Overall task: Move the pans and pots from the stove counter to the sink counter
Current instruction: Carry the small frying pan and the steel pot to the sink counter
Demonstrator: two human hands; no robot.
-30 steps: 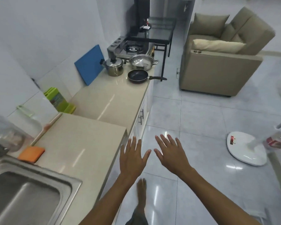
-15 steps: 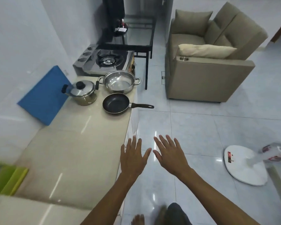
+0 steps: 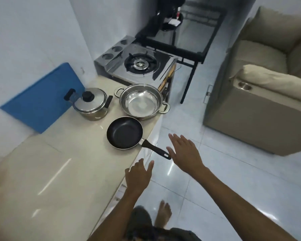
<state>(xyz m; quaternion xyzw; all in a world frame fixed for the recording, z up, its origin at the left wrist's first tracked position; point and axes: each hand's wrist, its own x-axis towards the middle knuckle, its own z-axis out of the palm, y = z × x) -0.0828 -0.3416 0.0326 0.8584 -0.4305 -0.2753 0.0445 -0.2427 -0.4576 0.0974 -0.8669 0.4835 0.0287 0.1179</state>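
Three pieces of cookware stand on the beige stove counter (image 3: 59, 164). A black frying pan (image 3: 124, 132) is nearest, its black handle (image 3: 155, 149) sticking out over the counter's edge. Behind it sits an empty steel two-handled pot (image 3: 141, 101). To the left stands a lidded steel pot (image 3: 90, 101) with black knob and handles. My right hand (image 3: 185, 153) is open, fingers spread, right beside the tip of the pan handle. My left hand (image 3: 139, 174) is open at the counter's edge, below the handle. Neither hand holds anything.
A steel gas stove (image 3: 137, 64) sits at the counter's far end, with a black glass table (image 3: 195, 32) beyond. A blue cutting board (image 3: 42, 98) leans on the wall. A beige armchair (image 3: 261, 94) stands across the tiled floor (image 3: 207, 180). My bare foot (image 3: 163, 213) shows below.
The view has moved closer to the stove counter; the sink is out of sight. My right hand has reached forward to the frying pan's handle, and my left hand has dropped to the counter's edge.
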